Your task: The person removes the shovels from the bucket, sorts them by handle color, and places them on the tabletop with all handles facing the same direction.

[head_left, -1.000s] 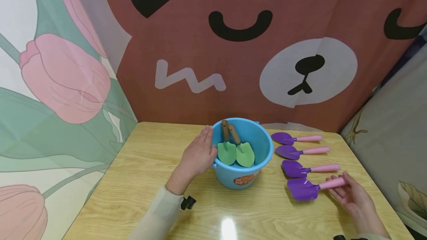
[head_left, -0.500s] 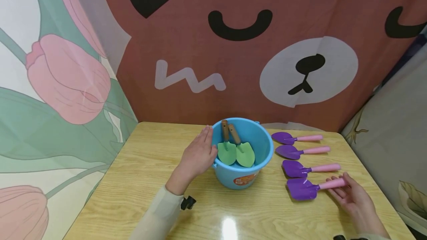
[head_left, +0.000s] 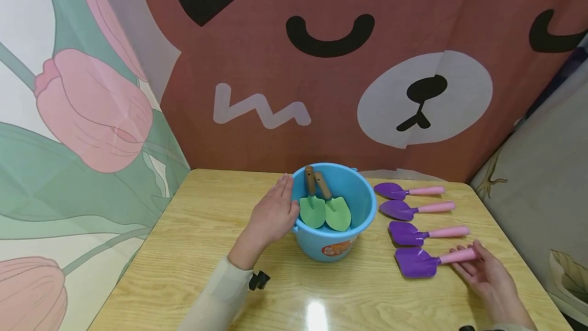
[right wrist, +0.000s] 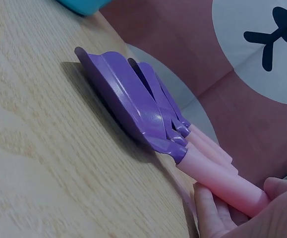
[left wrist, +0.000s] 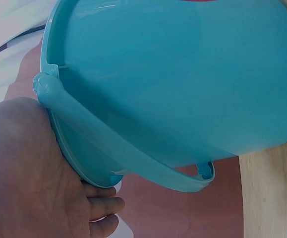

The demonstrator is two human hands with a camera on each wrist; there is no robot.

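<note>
Here we note the left hand [head_left: 273,212], fingers straight, touching the blue bucket [head_left: 342,183] at its nine o'clock; the right hand [head_left: 489,277] pinches the nearest purple shovel [head_left: 417,263] by its pink handle [head_left: 459,255], at the bucket's four o'clock.

A: Can we read any words or numbers here?
B: None. We see an orange-red label [head_left: 338,248] on the outside of the blue bucket [head_left: 307,244], facing us, with paler marks too small to make out.
A: Does the left wrist view help us?
B: No, we get only a red sliver at its top edge.
</note>
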